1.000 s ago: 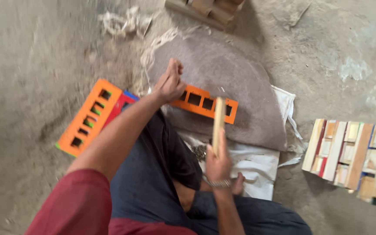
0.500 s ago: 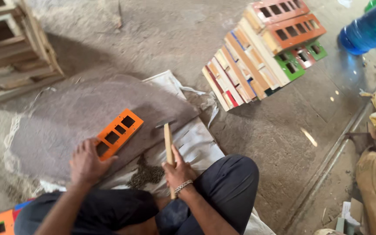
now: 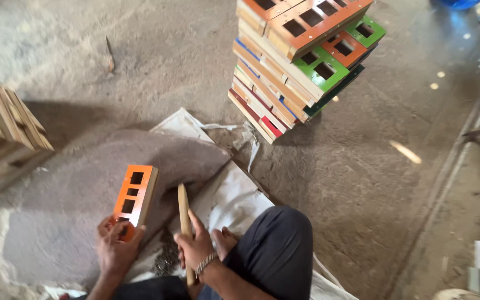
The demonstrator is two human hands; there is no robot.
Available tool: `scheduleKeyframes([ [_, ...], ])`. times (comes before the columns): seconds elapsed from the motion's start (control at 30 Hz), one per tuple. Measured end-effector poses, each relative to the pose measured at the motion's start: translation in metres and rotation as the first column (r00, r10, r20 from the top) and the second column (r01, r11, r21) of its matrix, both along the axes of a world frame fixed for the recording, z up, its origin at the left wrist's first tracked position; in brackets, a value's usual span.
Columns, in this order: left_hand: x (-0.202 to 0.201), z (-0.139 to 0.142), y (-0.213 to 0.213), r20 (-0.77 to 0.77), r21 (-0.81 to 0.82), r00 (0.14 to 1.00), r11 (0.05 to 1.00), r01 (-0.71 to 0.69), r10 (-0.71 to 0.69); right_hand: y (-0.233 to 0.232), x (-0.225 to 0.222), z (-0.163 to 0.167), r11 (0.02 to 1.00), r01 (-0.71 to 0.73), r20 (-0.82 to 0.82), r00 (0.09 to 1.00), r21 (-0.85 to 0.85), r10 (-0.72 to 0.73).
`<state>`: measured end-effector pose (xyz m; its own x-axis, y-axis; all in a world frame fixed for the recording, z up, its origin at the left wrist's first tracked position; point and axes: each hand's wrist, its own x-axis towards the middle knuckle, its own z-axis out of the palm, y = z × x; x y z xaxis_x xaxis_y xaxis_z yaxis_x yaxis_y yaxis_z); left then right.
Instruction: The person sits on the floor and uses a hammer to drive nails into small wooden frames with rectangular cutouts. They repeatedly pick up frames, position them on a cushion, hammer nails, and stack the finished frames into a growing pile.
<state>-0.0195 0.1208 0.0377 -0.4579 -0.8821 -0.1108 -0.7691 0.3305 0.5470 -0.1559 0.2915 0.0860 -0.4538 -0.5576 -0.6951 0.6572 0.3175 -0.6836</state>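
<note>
Clearly the left hand (image 3: 115, 247) clamps only the orange slotted box's (image 3: 134, 194) lower end; its grip could slip, while the right hand (image 3: 195, 247) grips a wooden stick (image 3: 183, 214).

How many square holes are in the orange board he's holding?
3 clear holes run down the orange board; the left hand grips its lower end and may hide another.
</note>
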Motion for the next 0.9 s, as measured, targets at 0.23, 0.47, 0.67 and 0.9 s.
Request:
scheduleKeyframes([
  [0.23,-0.148,0.136,0.023,-0.398,-0.320,0.780,0.870,0.375,-0.483,0.002,0.006,-0.025,0.995,-0.069,0.111,0.991,-0.066,0.076],
  [0.47,-0.330,0.278,0.097,-0.386,-0.311,0.563,0.678,0.666,-0.731,0.001,0.015,-0.078,0.977,-0.091,0.069,0.992,-0.191,0.106],
  [0.67,-0.456,0.313,0.129,-0.158,-0.418,0.548,0.558,0.717,-0.822,-0.008,0.005,-0.089,0.969,-0.131,0.044,0.989,-0.208,0.143],
  [0.9,-0.520,0.294,0.137,0.013,-0.505,0.632,0.541,0.673,-0.775,-0.003,-0.010,-0.082,0.969,-0.161,0.118,0.976,-0.185,0.185],
])
